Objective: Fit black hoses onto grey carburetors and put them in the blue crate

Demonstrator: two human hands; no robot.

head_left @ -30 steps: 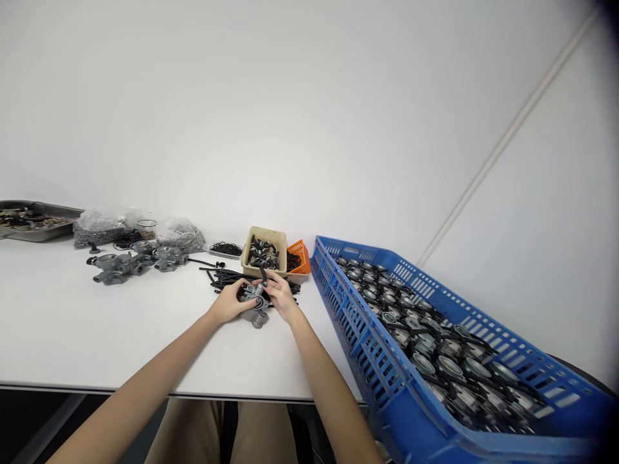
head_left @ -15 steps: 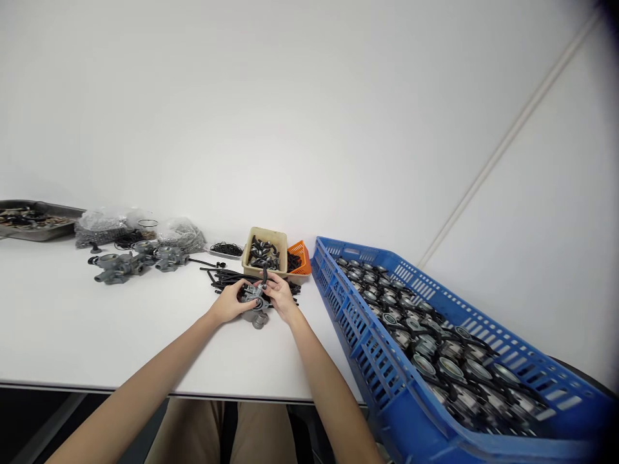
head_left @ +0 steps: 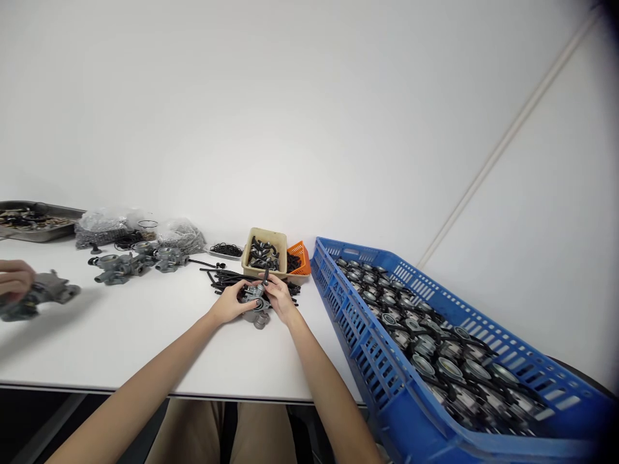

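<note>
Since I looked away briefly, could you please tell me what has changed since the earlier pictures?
Another person's hand has come in at the left edge, holding a grey metal part. The wearer's left hand and right hand still hold a black-tipped grey metal fitting.

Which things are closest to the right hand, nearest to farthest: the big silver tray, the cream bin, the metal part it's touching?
From the right hand:
1. Metal part: touching it, between both hands.
2. Cream bin: just beyond it.
3. Silver tray: far left.
</note>
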